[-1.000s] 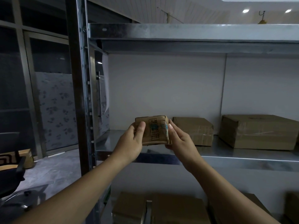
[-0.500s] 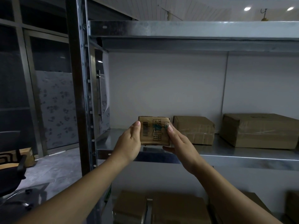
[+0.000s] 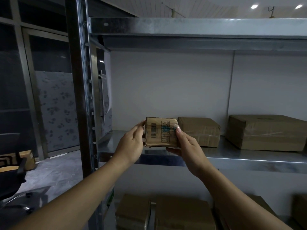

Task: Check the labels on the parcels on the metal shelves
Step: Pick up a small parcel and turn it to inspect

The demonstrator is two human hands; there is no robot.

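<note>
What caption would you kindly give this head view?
A person's left hand and right hand hold a small labelled parcel before the metal shelf.

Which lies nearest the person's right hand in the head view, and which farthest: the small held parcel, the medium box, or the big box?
1. The small parcel: gripped by the right hand itself.
2. The medium box: on the shelf, just right of that hand.
3. The big box: same shelf, far right.
</note>
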